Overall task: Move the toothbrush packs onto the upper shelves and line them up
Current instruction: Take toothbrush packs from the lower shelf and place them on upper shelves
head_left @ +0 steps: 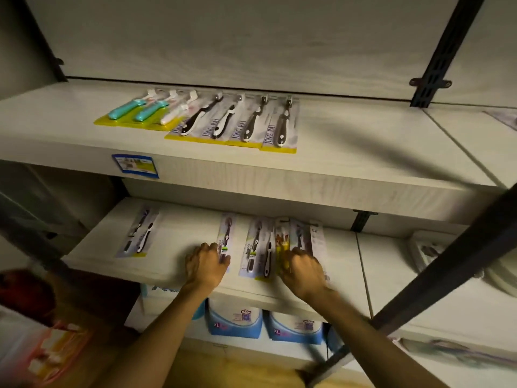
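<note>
On the upper shelf lies a row of toothbrush packs: three with teal and white brushes at the left, then several black-and-white ones. On the lower shelf lie more packs. My left hand rests on the lower end of a single narrow pack, fingers curled at its edge. My right hand has its fingers curled over a bunch of overlapping packs, one yellow. Between my hands lies a black-and-white pack. Another pack lies alone at the left.
A blue price label sticks to the upper shelf's front edge. Blue XL bags stand under the lower shelf. A dark metal upright runs at the right, and a slanted dark bar crosses in front. Blurred red and pink goods sit low left.
</note>
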`<state>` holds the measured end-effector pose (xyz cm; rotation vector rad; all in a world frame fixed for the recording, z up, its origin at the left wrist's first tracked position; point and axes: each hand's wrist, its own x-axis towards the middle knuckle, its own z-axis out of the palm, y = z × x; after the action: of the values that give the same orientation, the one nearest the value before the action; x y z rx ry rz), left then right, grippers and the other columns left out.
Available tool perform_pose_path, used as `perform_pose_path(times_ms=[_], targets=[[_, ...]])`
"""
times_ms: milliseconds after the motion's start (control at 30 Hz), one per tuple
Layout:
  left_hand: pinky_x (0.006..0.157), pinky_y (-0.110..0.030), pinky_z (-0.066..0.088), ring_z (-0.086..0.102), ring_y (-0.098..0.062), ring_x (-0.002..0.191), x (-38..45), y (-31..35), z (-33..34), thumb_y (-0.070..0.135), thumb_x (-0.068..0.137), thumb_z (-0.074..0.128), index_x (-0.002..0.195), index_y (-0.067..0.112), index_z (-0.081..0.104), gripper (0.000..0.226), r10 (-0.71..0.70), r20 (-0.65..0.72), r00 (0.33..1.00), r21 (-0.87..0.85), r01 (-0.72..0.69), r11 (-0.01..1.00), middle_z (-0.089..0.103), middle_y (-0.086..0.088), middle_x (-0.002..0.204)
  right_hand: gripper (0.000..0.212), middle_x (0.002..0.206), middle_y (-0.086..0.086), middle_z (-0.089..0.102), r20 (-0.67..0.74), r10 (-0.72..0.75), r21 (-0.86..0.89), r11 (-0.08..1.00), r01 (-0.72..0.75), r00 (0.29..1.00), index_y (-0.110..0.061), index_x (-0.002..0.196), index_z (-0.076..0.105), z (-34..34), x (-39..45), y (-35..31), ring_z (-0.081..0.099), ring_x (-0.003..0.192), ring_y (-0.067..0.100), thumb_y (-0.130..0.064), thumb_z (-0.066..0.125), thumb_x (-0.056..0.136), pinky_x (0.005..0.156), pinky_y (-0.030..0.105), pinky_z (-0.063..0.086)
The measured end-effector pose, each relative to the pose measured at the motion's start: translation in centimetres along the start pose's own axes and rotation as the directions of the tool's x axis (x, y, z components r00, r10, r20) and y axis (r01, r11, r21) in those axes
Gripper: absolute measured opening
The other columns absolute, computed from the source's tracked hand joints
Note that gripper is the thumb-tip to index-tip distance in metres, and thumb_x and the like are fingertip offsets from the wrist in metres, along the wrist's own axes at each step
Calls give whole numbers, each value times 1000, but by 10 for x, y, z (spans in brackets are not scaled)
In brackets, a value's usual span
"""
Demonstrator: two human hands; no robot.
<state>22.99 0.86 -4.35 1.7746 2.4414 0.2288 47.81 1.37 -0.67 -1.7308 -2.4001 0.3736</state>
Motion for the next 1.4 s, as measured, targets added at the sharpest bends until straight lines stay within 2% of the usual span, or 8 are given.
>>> perform_pose_path(times_ms=[233, 467, 633, 867, 1033, 1133, 1233, 1400], targets=[[85, -37, 47, 58, -22, 103, 17, -15, 40, 56, 85, 63, 107, 23, 72, 41, -16, 9, 1000, 6, 16, 1000, 66, -2, 109, 11, 99, 5, 72, 18, 254, 107, 961, -254, 967, -18, 103, 68, 44, 42, -32, 69, 85, 22, -24, 64, 95, 75, 33, 59], [77, -31, 48, 65, -19, 94, 20, -29, 41, 50, 86, 67, 103, 22, 74, 33, -66, -33, 997, -92, 62, 994, 71, 0, 103, 21, 100, 3, 69, 67, 390, 90, 914, -395, 918, -15, 110, 66, 76, 62, -61, 62, 79, 15, -31, 65, 96, 74, 25, 54], [78, -32, 44, 62, -19, 98, 35, -35, 50, 42, 87, 69, 97, 22, 73, 22, -113, -14, 994, -166, 109, 980, 70, 0, 102, 27, 110, 5, 67, 67, 463, 17, 885, -465, 884, -14, 118, 62, 92, 70, -79, 65, 96, 18, -31, 63, 97, 86, 31, 55], [75, -35, 48, 67, -33, 96, 45, -45, 46, 15, 85, 74, 96, 6, 71, 15, -170, 59, 984, -511, 176, 841, 71, -17, 103, 29, 109, 6, 66, 56, 532, 57, 843, -535, 845, -13, 117, 63, 101, 82, -84, 65, 96, 18, -33, 65, 96, 81, 27, 55], [74, -38, 55, 67, -35, 92, 66, -64, 46, 9, 64, 84, 102, 12, 56, 48, -200, 183, 963, -665, 271, 696, 69, -14, 105, 52, 135, 14, 48, 18, 577, 136, 808, -573, 817, -12, 125, 59, 108, 90, -90, 57, 114, 27, -41, 76, 85, 89, 34, 56], [62, -45, 61, 69, -30, 73, 73, -71, 48, 7, 64, 86, 99, 18, 59, 46, -132, 280, 951, -751, 302, 587, 73, -11, 97, 57, 118, 12, 62, 0, 640, 363, 716, -597, 768, -7, 125, 51, 104, 96, -92, 65, 102, 27, -32, 80, 82, 83, 33, 57], [51, -34, 59, 64, -23, 65, 71, -71, 41, 1, 82, 76, 104, 9, 65, 25, -82, 378, 922, -821, 375, 431, 71, -18, 100, 58, 109, 13, 64, 88, 711, 620, 510, -597, 698, -5, 122, 47, 104, 104, -90, 66, 98, 29, -20, 83, 80, 86, 38, 57], [57, -31, 59, 71, -26, 65, 61, -68, 22, -1, 92, 65, 103, 9, 54, 19, 21, 511, 859, -840, 494, 226, 68, -13, 97, 3, 93, 18, 68, 369, 600, 858, 73, -508, 709, -4, 93, 62, 86, 102, -91, 65, 76, 26, -3, 65, 93, 61, 34, 58]])
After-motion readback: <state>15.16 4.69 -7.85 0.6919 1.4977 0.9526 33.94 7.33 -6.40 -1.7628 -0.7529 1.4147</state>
